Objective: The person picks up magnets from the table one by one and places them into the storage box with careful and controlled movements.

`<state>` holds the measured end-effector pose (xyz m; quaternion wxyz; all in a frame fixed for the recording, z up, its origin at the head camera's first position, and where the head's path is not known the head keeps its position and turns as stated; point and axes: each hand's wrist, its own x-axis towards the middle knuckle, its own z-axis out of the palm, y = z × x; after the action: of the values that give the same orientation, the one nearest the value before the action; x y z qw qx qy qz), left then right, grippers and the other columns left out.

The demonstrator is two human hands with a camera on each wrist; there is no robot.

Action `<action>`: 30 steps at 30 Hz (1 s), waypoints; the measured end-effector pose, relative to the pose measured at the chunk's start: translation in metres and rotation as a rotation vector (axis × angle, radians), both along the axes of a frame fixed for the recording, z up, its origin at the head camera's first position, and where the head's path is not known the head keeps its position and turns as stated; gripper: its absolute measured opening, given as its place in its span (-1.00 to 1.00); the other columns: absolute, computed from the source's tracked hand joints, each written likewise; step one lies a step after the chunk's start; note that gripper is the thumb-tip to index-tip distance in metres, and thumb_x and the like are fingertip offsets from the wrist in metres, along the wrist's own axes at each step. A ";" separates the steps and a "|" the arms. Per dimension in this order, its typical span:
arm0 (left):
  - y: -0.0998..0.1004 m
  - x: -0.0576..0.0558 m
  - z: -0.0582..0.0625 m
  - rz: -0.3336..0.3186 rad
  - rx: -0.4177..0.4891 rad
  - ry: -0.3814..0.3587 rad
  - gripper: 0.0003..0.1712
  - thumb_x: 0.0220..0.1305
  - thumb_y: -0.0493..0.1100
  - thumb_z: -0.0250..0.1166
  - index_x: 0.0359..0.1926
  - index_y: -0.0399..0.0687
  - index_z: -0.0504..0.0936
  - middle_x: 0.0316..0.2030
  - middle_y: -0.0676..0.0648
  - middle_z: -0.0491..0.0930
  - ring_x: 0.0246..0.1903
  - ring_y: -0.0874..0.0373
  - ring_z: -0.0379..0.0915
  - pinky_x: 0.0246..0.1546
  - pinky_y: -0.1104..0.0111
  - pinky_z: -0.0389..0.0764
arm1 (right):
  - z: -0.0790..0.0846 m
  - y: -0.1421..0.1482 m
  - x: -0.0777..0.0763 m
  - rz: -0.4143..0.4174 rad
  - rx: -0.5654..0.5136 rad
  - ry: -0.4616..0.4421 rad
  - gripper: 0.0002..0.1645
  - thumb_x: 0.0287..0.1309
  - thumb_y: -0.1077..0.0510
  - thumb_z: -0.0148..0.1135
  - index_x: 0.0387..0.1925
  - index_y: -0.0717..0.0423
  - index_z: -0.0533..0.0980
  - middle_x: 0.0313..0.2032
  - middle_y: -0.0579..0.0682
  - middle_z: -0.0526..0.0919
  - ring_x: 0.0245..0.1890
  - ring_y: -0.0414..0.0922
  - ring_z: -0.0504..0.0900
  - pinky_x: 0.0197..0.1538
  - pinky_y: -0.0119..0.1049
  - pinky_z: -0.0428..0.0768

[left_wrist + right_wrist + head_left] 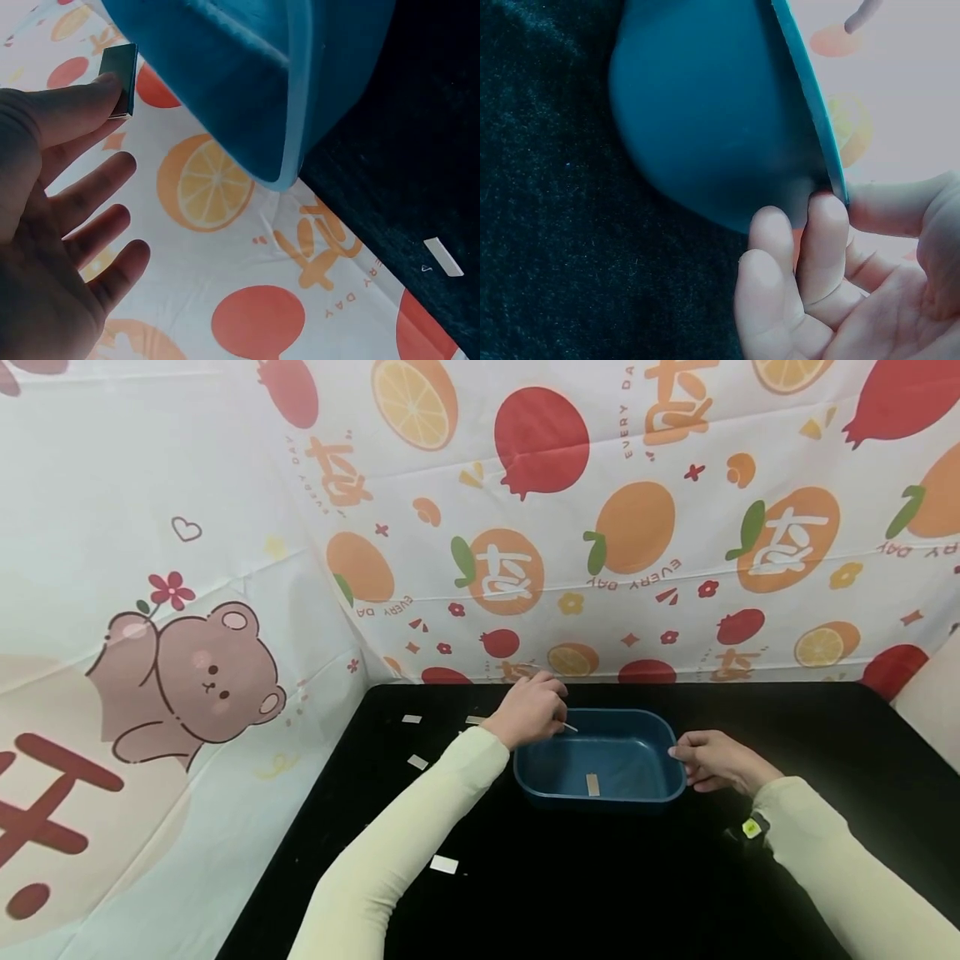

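Head view: left hand (pixel 529 708) pinches tile (pixel 571 727), right hand (pixel 722 762) basin (pixel 637 764); loose tiles (pixel 444 864) lie nearby.

Blue basin (pixel 630 753), fruit-printed cloth (pixel 570 552), black table (pixel 600 877), seemingly dark-green tile (pixel 122 66)

The head camera looks forward and down from above the near side of the black table (pixel 600 877), far enough back to take in both hands, the blue basin (pixel 626 760) and the fruit-print cloth (pixel 450 468) beyond. The left wrist camera, turned askew, looks closely past the left hand (pixel 67 172) at the basin; the small flat piece (pixel 124 61) it pinches shows in the head view too. The right wrist camera closely faces the basin's outer wall beside the right hand (pixel 855 277).
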<state>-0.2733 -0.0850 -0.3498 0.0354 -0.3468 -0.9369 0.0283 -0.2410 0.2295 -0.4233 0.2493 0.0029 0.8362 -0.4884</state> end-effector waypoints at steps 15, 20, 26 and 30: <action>0.018 -0.007 -0.010 0.042 -0.062 0.012 -0.82 0.30 0.03 0.33 -0.15 0.20 0.81 0.22 0.05 0.56 0.30 0.11 0.28 0.24 0.19 0.45 | -0.001 -0.003 0.002 -0.014 0.004 -0.003 -0.73 0.44 0.00 0.07 -0.29 0.11 0.48 -0.52 -0.09 0.50 -0.44 -0.16 0.61 -0.33 -0.26 0.69; 0.022 -0.007 -0.014 0.047 -0.080 -0.009 -0.83 0.30 0.03 0.34 -0.17 0.20 0.81 0.16 0.08 0.59 0.23 0.12 0.33 0.19 0.21 0.48 | -0.001 -0.005 0.003 -0.003 -0.004 0.003 -0.72 0.44 0.00 0.06 -0.28 0.14 0.48 -0.53 -0.09 0.49 -0.44 -0.16 0.61 -0.33 -0.26 0.69; 0.022 -0.007 -0.016 0.040 -0.082 -0.087 -0.83 0.32 0.01 0.32 -0.17 0.18 0.81 -0.08 0.11 0.70 -0.06 0.18 0.47 -0.05 0.32 0.56 | -0.001 -0.004 0.002 -0.003 0.009 -0.004 -0.70 0.44 0.00 0.05 -0.22 0.17 0.49 -0.51 -0.07 0.51 -0.43 -0.14 0.64 -0.30 -0.24 0.70; 0.023 -0.008 -0.015 0.034 -0.051 -0.207 -0.83 0.34 -0.04 0.30 -0.15 0.14 0.80 -0.20 0.11 0.75 -0.27 0.26 0.55 -0.22 0.39 0.63 | -0.001 -0.002 0.001 -0.006 0.018 0.000 -0.69 0.45 -0.02 0.05 -0.21 0.16 0.51 -0.49 -0.06 0.52 -0.42 -0.14 0.66 -0.29 -0.23 0.71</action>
<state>-0.2814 -0.0625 -0.3651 -0.0707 -0.3325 -0.9403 0.0169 -0.2401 0.2278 -0.4243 0.2478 0.0077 0.8407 -0.4815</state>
